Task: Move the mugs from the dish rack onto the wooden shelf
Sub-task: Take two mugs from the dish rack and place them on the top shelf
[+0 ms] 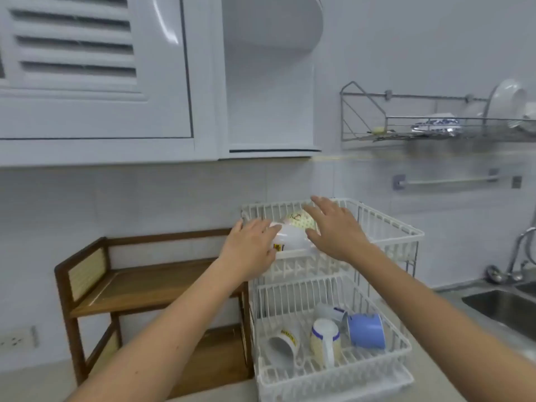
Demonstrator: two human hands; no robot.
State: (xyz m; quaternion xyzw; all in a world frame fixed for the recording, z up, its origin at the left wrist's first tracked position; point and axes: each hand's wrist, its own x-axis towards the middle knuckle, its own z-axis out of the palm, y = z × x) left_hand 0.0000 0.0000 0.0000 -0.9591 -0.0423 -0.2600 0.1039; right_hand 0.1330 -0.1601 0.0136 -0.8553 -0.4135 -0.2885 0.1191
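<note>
White rack (pixel 385 224) holds pale, blurred mugs (pixel 293 235)

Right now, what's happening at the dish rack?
A person is reaching both hands into the top tier of the white dish rack. The left hand and right hand are open, close on either side of the mugs there, not yet gripping. More mugs lie in the bottom tier. The wooden shelf beside it holds none.

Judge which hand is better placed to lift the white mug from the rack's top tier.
Left hand: it is at the white mug and nearest the wooden shelf. The right hand hovers over the patterned mug.
</note>
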